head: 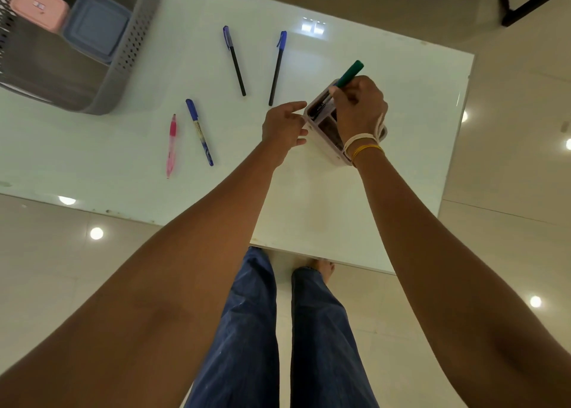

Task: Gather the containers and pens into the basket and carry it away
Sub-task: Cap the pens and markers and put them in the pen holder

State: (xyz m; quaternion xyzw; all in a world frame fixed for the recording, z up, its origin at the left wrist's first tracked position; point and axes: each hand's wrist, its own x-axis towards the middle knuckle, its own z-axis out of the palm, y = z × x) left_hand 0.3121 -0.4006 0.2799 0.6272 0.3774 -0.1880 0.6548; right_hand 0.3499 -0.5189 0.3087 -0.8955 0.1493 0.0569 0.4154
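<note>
Pen holder (pixel 321 123), white, on table (pixel 309 197): left hand (pixel 282 126) steadies its side, fingers relaxed; right hand (pixel 358 104) pinches green marker (pixel 350 73) over a compartment. Advice: lower the marker upright. Four pens lie loose; basket (pixel 129 52) well apart.

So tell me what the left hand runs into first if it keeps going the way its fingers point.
Most likely the white pen holder: the left hand reaches right, its fingers already at the holder's near wall. The right hand, gripping a green marker, sits beyond it.
</note>
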